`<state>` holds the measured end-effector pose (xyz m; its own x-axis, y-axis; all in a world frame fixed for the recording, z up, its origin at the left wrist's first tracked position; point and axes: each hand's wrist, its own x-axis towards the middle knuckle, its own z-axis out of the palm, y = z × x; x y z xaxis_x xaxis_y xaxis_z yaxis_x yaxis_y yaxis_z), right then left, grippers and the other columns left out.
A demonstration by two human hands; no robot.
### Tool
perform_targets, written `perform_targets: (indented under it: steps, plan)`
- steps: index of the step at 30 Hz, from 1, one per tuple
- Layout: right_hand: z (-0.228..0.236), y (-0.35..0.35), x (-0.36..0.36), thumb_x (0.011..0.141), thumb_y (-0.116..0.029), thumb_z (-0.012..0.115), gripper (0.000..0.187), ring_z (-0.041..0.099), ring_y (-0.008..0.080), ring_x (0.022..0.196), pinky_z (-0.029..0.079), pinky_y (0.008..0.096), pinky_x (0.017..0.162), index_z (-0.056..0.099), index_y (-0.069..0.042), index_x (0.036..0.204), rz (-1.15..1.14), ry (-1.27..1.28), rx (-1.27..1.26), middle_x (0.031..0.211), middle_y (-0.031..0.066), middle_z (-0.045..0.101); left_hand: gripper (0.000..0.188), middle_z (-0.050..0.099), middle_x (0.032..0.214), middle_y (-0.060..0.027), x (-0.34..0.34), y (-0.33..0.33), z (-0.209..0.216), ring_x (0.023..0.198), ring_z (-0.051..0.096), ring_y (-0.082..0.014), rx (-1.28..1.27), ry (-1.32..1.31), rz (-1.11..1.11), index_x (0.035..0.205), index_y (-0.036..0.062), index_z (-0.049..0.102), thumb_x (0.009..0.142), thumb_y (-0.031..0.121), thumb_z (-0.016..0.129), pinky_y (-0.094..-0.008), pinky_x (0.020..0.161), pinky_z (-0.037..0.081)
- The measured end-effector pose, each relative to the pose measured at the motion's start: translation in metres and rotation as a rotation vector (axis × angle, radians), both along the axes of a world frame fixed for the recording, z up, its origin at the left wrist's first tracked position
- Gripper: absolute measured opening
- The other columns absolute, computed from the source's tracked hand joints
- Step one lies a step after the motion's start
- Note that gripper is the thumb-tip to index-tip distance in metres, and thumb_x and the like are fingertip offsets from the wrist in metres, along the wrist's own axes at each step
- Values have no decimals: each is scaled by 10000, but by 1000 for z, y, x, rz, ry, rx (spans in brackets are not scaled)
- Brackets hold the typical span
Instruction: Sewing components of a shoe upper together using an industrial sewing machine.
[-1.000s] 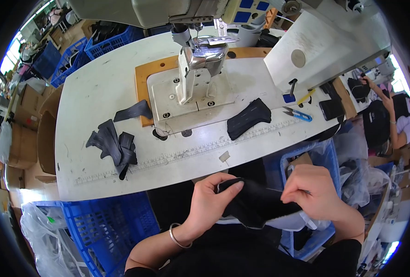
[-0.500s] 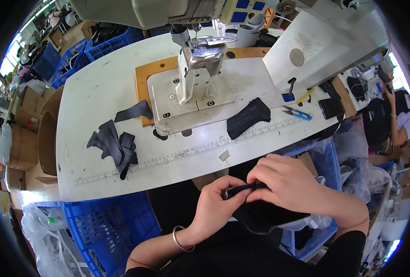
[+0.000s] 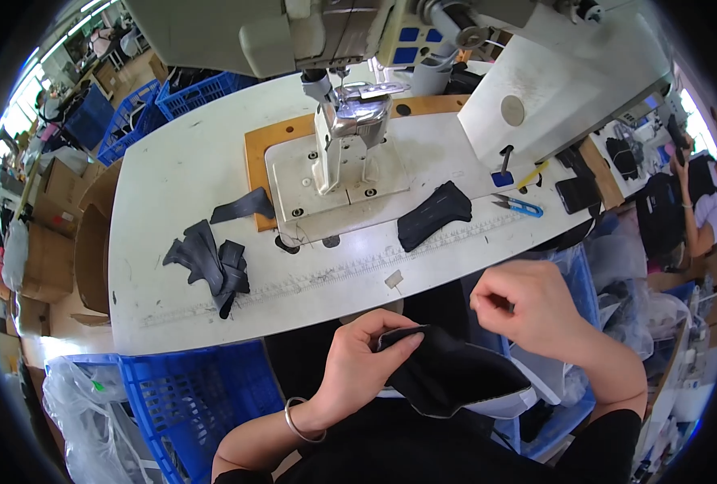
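Observation:
My left hand (image 3: 353, 363) pinches the top edge of a black leather-like piece (image 3: 455, 373) between thumb and fingers. The piece hangs over my lap, its two layers parted like a pocket. To its upper right my right hand (image 3: 532, 310) is apart from it, with the fingers curled together. Whether those fingers hold anything small is hidden. Ahead on the white sewing table (image 3: 160, 181) lies a stack of dark shaped pieces (image 3: 435, 214). A loose heap of dark cut pieces (image 3: 205, 260) lies at the left, with a single dark piece (image 3: 242, 206) beyond it.
A post-bed sewing machine (image 3: 350, 121) stands mid-table. Blue-handled thread snips (image 3: 521, 206) and a dark phone (image 3: 576, 194) lie to the right. Blue crates (image 3: 189, 403) flank my lap. Cardboard boxes (image 3: 49, 256) stand at left; another person (image 3: 701, 210) is at far right.
My right hand has let go of the black piece and moved up and right. The piece has opened wider below my left hand, which keeps its pinch. The view has shifted slightly.

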<state>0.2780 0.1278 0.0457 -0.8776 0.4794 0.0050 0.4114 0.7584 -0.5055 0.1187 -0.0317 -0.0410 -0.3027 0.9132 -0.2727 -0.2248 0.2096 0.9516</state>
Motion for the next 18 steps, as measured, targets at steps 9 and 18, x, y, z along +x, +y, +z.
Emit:
perform_targets:
  steps: [9, 18]
  plan:
    - [13, 13, 16, 751, -169, 823, 548, 640, 164, 859, 509, 282, 782, 562, -44, 1217, -40, 162, -474, 1004, 81, 657, 202, 698, 934, -56, 9, 3, 12, 877, 639, -70, 32, 58, 19, 1028, -25, 612, 854, -32, 715, -198, 789, 506]
    - [-19, -4, 10, 846, -213, 702, 186, 655, 290, 771, 504, 401, 679, 611, -51, 852, 322, 115, 39, 797, 92, 669, 229, 682, 894, -33, 20, 6, 23, 854, 633, -53, 18, 262, -39, 998, 0, 589, 830, -29, 742, -181, 739, 487]
